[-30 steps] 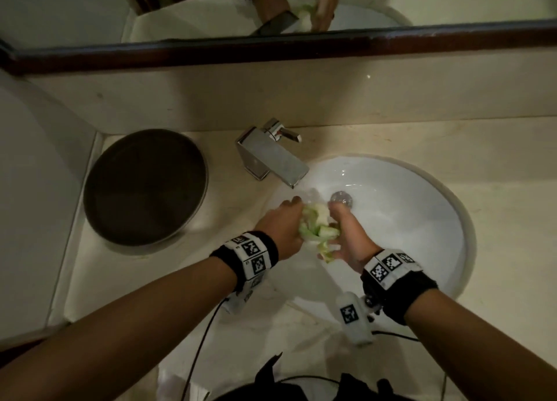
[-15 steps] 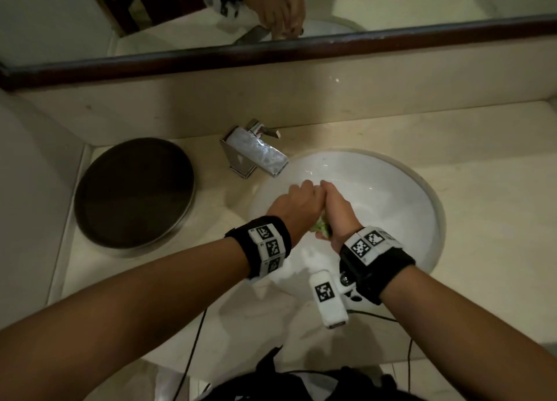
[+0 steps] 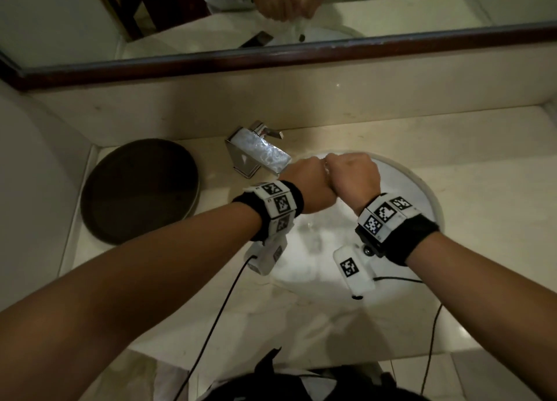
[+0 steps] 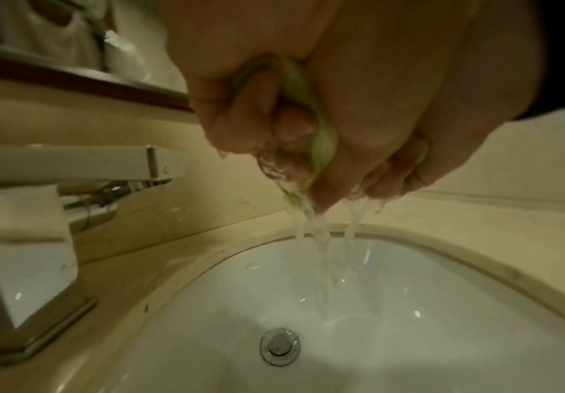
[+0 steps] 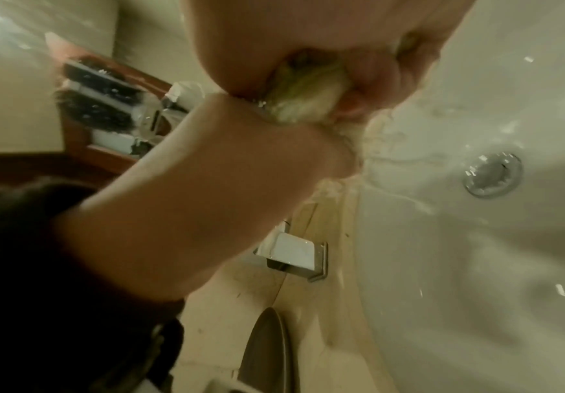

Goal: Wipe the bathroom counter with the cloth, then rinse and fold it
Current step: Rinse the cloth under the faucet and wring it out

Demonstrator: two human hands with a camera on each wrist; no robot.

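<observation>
A wet pale green cloth point(image 4: 321, 138) is bunched tight between both fists above the white sink point(image 3: 416, 195). My left hand point(image 3: 307, 180) and right hand point(image 3: 352, 174) press knuckle to knuckle, each gripping one end of the cloth point(image 5: 307, 95). In the head view the cloth is hidden under the hands. Water streams from the cloth and fingers point(image 4: 257, 119) down toward the metal drain point(image 4: 279, 345). The beige stone counter point(image 3: 482, 250) surrounds the basin.
A square chrome faucet point(image 3: 259, 156) stands at the basin's back left, just left of my left hand. A dark round tray point(image 3: 138, 189) lies on the counter's left end by the wall. A wood-framed mirror point(image 3: 271, 60) runs along the back.
The loosely held cloth got squeezed: both hands closed together over it and rose toward the faucet end of the basin. Water now runs out of it.
</observation>
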